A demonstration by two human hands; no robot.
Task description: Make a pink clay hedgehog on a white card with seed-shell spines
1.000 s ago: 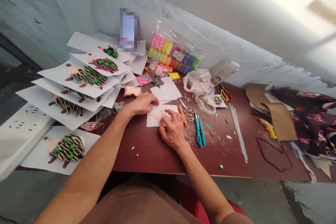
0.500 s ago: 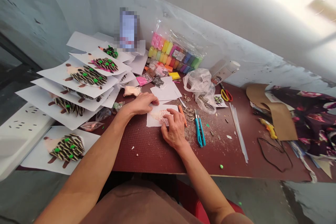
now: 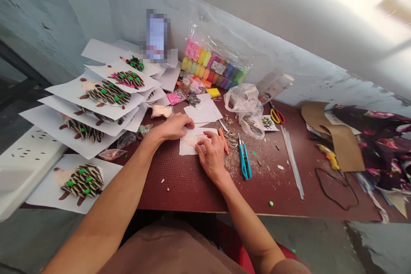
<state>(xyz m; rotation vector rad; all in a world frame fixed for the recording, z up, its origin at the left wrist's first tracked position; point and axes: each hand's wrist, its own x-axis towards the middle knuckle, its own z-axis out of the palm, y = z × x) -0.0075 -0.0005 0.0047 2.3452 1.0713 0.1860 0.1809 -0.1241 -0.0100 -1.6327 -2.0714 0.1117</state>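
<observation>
A small white sheet [image 3: 189,149] with an orange-pink drawing of a rounded, hatched shape lies before me. My left hand [image 3: 175,126] rests flat across its upper left edge, fingers stretched out and nothing seen in them. Over the drawing's right side is my right hand [image 3: 212,154], its bent fingers apart and its fingertips touching the paper; I see nothing held. Close to that hand lie an orange pen-like stick [image 3: 224,141], a pile of striped seeds [image 3: 231,140] and a blue cutter [image 3: 244,162]. A lump of pale clay [image 3: 161,111] sits beyond my left wrist.
Stacked sheets with seed-covered hedgehogs [image 3: 105,94] fill the left, above another hedgehog sheet [image 3: 41,192]. Behind are blank papers [image 3: 204,109], bagged coloured clay [image 3: 215,66] and a crumpled plastic bag [image 3: 242,100]. To the right lie scissors [image 3: 277,115], clear sticks [image 3: 293,162] and a yellow glue gun [image 3: 329,157].
My right hand has shifted slightly, its thumb and fingers drawn a little closer together over the drawing. My left hand stays in place.
</observation>
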